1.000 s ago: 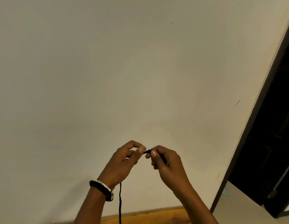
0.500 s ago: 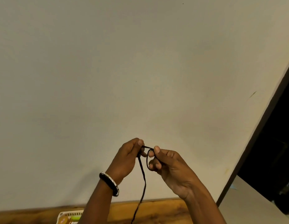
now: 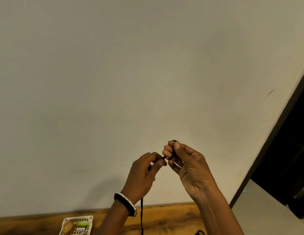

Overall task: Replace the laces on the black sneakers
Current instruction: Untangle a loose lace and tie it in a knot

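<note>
1. Both hands are raised in front of a plain wall, fingertips nearly meeting. The left hand pinches the black shoelace between thumb and forefinger, with its other fingers curled in behind.
2. The right hand has its thumb pressed onto its curled fingers, with a small loop of the lace trapped in there. A dark bit pokes out just above the thumb tip.
3. A very short stretch of lace bridges the gap between the two pinches. The rest drops from under the left fingers, past the bangle, and runs off the bottom edge.
4. Best guess is they're winding or sorting a loop at the lace end. Holding it up high probably lets the long tail hang free, so it doesn't knot up on itself.
5. The sneakers aren't in view at all, so there's no telling how far along the relacing is.
6. Well below the fingers there's a wooden surface. A white plastic basket of small jars sits on it, down-left of the left wrist.
</note>
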Demonstrator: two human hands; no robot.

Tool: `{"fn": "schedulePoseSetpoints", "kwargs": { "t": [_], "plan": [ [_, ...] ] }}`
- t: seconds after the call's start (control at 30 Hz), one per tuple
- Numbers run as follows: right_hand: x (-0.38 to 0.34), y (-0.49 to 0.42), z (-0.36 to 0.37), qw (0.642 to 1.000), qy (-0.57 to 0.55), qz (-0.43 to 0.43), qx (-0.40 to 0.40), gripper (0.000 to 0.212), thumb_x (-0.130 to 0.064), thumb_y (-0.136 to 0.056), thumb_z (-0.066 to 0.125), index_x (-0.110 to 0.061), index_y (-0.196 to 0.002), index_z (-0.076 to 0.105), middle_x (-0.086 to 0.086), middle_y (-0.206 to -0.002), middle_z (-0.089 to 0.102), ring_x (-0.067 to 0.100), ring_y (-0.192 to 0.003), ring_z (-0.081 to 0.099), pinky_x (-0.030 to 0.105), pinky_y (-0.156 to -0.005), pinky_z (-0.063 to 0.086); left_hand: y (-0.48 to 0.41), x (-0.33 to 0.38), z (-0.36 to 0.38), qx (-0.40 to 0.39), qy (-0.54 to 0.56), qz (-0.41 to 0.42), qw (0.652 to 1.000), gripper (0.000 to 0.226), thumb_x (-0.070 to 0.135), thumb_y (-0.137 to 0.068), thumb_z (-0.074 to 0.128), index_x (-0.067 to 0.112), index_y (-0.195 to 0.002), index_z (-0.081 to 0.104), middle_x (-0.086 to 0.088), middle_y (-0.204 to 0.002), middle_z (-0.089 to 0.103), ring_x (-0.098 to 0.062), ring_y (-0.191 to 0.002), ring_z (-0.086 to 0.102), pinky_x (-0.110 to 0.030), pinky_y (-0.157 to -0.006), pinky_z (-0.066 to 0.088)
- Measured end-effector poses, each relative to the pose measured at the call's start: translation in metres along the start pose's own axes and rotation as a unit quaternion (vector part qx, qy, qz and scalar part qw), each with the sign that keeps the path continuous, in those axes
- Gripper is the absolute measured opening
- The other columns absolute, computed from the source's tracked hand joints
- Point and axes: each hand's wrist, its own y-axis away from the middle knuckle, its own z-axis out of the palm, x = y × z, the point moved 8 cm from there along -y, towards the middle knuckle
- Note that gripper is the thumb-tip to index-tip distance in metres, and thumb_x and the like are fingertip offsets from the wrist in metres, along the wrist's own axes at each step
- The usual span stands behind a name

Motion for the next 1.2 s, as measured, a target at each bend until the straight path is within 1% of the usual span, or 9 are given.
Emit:
{"fn": "schedulePoseSetpoints", "kwargs": {
  "t": [0.1, 0.27, 0.43, 0.53, 0.73, 0.9, 1.03, 1.13, 1.2],
  "plan": [
    [-0.004, -0.001, 0.002, 0.999, -0.002, -0.040, 0.009, 0.025, -0.019, -0.089, 0.064, -0.002, -0.105, 0.072, 0.017, -0.104, 0.076, 0.027, -0.099, 0.074, 0.030, -0.081, 0.057, 0.003, -0.003, 0.012, -0.046, 0.009, -0.012, 0.999, 0.027, 0.040, -0.100, 0.047, 0.030, -0.088, 0.069, 0.012, -0.088, 0.066, -0.005, -0.080, 0.065, -0.014, -0.072, 0.048],
    [-0.002, -0.003, -0.006, 0.997, 0.027, -0.064, 0.044, 0.026, -0.017, -0.079, 0.071, -0.003, -0.100, 0.077, 0.015, -0.102, 0.077, 0.027, -0.102, 0.073, 0.025, -0.083, 0.057, 0.011, -0.016, 0.027, -0.112, 0.142, -0.127, 0.975, 0.036, 0.037, -0.104, 0.043, 0.022, -0.087, 0.072, 0.003, -0.089, 0.072, -0.009, -0.089, 0.068, -0.025, -0.088, 0.054],
    [0.004, -0.004, -0.005, 0.998, -0.046, -0.017, 0.033, 0.027, -0.009, -0.079, 0.071, 0.007, -0.101, 0.073, 0.021, -0.106, 0.075, 0.028, -0.102, 0.073, 0.027, -0.086, 0.060, 0.017, -0.028, 0.029, -0.118, 0.184, -0.188, 0.958, 0.032, 0.030, -0.105, 0.047, 0.020, -0.096, 0.076, 0.004, -0.079, 0.068, -0.015, -0.085, 0.071, -0.027, -0.086, 0.057],
    [0.006, -0.004, -0.009, 0.999, -0.019, 0.001, 0.040, 0.027, -0.011, -0.081, 0.072, 0.005, -0.102, 0.075, 0.020, -0.105, 0.075, 0.027, -0.099, 0.073, 0.029, -0.085, 0.056, 0.019, -0.036, 0.031, -0.118, 0.187, -0.197, 0.955, 0.025, 0.027, -0.104, 0.051, 0.024, -0.100, 0.076, 0.005, -0.077, 0.066, -0.014, -0.081, 0.070, -0.032, -0.087, 0.058],
    [0.007, -0.004, -0.018, 0.999, -0.015, 0.015, 0.046, 0.029, -0.007, -0.074, 0.074, 0.011, -0.097, 0.073, 0.025, -0.103, 0.074, 0.033, -0.099, 0.073, 0.039, -0.092, 0.056, 0.018, -0.026, 0.020, -0.034, 0.187, -0.145, 0.971, 0.020, 0.023, -0.102, 0.054, 0.031, -0.119, 0.058, -0.005, -0.081, 0.069, -0.020, -0.076, 0.070, -0.028, -0.076, 0.059],
    [0.010, -0.005, -0.019, 0.998, -0.042, 0.029, 0.026, 0.025, -0.006, -0.077, 0.073, 0.011, -0.096, 0.074, 0.022, -0.090, 0.071, 0.027, -0.082, 0.071, 0.030, -0.082, 0.061, 0.019, -0.024, 0.030, -0.083, 0.132, -0.141, 0.978, 0.013, 0.019, -0.101, 0.057, 0.023, -0.106, 0.067, 0.000, -0.078, 0.070, -0.015, -0.066, 0.066, -0.026, -0.066, 0.056],
    [0.012, -0.004, -0.022, 0.997, -0.065, 0.021, 0.021, 0.020, -0.007, -0.080, 0.071, 0.007, -0.093, 0.073, 0.021, -0.088, 0.071, 0.026, -0.082, 0.070, 0.030, -0.083, 0.061, 0.025, -0.025, 0.040, -0.119, 0.113, -0.149, 0.975, 0.015, 0.023, -0.100, 0.058, 0.021, -0.100, 0.073, 0.002, -0.077, 0.070, -0.012, -0.064, 0.063, -0.025, -0.062, 0.052],
    [0.007, -0.005, -0.032, 0.995, -0.074, -0.030, 0.051, 0.018, -0.010, -0.082, 0.072, 0.004, -0.093, 0.074, 0.020, -0.091, 0.072, 0.025, -0.082, 0.070, 0.032, -0.084, 0.060, 0.027, -0.021, 0.040, -0.132, 0.117, -0.163, 0.971, 0.026, 0.033, -0.101, 0.054, 0.021, -0.091, 0.074, 0.003, -0.073, 0.067, -0.011, -0.065, 0.061, -0.025, -0.064, 0.051],
    [0.000, -0.004, -0.040, 0.993, -0.020, -0.094, 0.070, 0.015, -0.010, -0.087, 0.070, 0.002, -0.096, 0.074, 0.017, -0.094, 0.074, 0.027, -0.085, 0.072, 0.032, -0.082, 0.060, 0.028, -0.016, 0.037, -0.143, 0.145, -0.175, 0.963, 0.034, 0.038, -0.101, 0.051, 0.017, -0.086, 0.073, 0.003, -0.070, 0.063, -0.011, -0.065, 0.058, -0.025, -0.065, 0.050]
  ]
}}
